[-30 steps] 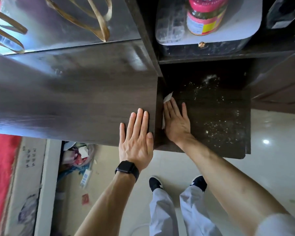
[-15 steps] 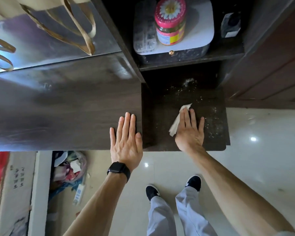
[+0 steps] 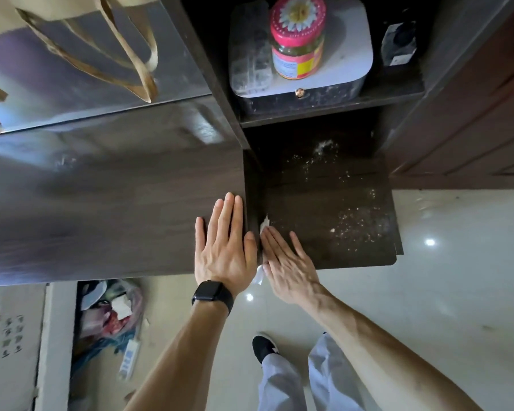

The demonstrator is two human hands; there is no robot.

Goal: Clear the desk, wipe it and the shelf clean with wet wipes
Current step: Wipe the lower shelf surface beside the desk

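Note:
My left hand point(image 3: 224, 247) lies flat, fingers together, on the dark wood desk point(image 3: 107, 203) at its right front corner, a black watch on the wrist. My right hand point(image 3: 288, 262) presses a white wet wipe point(image 3: 264, 225) flat onto the lower shelf board point(image 3: 333, 209), at its left front corner against the desk's side. Only the wipe's edges show above and below the palm. White crumbs and dust speckle the shelf's right and back parts.
On the upper shelf, a pink-lidded jar point(image 3: 298, 40) stands on a white-topped box point(image 3: 339, 66) beside a clear plastic case point(image 3: 251, 60). A bag with tan handles point(image 3: 107, 54) lies at the desk's back. A trash bag point(image 3: 113, 310) sits on the floor.
My right hand slid the wipe from the shelf's middle back to its left front corner, next to my left hand. My left hand stayed on the desk.

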